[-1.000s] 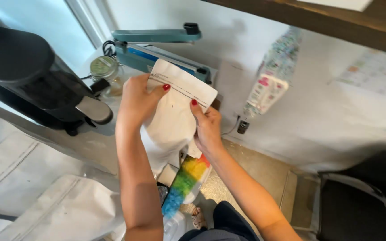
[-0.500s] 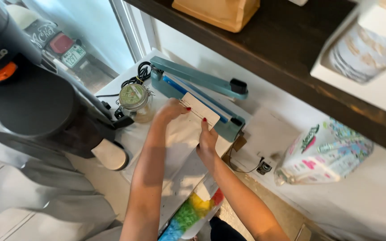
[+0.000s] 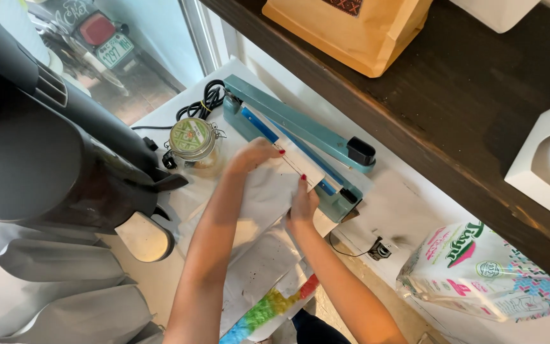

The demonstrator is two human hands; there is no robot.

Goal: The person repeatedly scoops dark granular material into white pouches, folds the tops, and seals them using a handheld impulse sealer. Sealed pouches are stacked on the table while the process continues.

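White bag (image 3: pixel 268 191): top edge sits in the sealer (image 3: pixel 300 150), lower part covered by both forearms. Left hand (image 3: pixel 253 156) motion-blurred, fingers hard to separate. Right hand (image 3: pixel 302 205): fingertips hidden against the bag, grip unclear. Black machine (image 3: pixel 46 159) cut off at left and top edges. Brown paper bag (image 3: pixel 351 32) on the shelf cropped at top. Printed packet (image 3: pixel 479 274) runs off the right edge. Jar (image 3: pixel 192 143) contents too small to tell.

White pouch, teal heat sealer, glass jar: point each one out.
white pouch (image 3: pixel 268 191): head view, flat middle between the hands.
teal heat sealer (image 3: pixel 291 121): head view, raised upper arm.
glass jar (image 3: pixel 189 136): head view, green patterned lid.
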